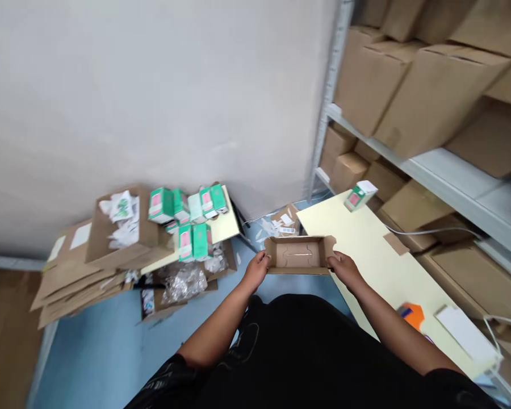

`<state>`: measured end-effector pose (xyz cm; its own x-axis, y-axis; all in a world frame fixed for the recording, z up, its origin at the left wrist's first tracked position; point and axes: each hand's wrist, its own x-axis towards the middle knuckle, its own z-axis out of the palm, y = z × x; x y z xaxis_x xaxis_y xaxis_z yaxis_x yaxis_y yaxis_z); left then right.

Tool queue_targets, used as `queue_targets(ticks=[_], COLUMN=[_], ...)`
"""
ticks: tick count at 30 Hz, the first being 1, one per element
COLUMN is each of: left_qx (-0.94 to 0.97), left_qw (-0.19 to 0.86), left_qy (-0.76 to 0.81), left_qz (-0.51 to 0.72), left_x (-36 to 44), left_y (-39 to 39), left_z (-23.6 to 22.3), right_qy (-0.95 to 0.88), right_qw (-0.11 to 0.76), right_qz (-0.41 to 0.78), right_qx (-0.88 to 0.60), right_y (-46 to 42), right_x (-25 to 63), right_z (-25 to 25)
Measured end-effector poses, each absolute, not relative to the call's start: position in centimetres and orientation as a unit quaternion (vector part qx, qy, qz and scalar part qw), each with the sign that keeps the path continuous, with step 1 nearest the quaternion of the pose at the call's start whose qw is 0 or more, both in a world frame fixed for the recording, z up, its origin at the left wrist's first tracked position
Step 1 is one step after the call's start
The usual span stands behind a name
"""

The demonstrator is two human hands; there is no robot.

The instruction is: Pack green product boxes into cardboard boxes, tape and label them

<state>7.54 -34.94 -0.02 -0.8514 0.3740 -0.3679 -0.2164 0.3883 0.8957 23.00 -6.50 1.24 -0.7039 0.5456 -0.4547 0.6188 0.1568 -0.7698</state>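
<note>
A small open cardboard box (298, 255), brown inside with a cut-out pattern in its base, is held out level in front of my body. My left hand (258, 269) grips its left end, and my right hand (341, 267) grips the right end, fingers closed on the cardboard. Just beyond the right hand lies the pale yellow table (378, 272). A green and white product box (360, 195) stands at that table's far corner.
Several green boxes (193, 241) sit on a second table at left, beside an open carton (149, 227) of white packets and stacked flat cardboard (68, 284). Cartons of clear plastic (183, 284) stand below. Metal shelving (430, 170) with cartons rises at right. An orange item (415, 315) lies on the right table.
</note>
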Motion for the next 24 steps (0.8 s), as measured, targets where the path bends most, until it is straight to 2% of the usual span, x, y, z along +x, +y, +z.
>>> queue_targets(ticks=[4, 13, 19, 24], left_qx=[-0.002, -0.117, -0.157, -0.138], left_qw=[0.252, 0.198, 0.181, 0.148], left_qy=[0.773, 0.775, 0.744, 0.737], left_qz=[0.583, 0.588, 0.624, 0.646], left_x=[7.4, 4.0, 2.1, -2.1], left_y=[-42.8, -61.8, -70.5, -75.8], left_z=[-0.6, -0.6, 0.8, 3.5], right_qy=[0.806, 0.865, 0.886, 0.904], right_qw=[0.086, 0.094, 0.064, 0.04], right_qz=[-0.492, -0.447, -0.423, -0.394], right_qx=[0.317, 0.207, 0.177, 0.164], right_y=[-12.8, -30.3, -38.8, -41.9], right_x=[18.1, 8.3, 4.1, 0.4], right_z=[1.6, 1.3, 2.1, 4.1])
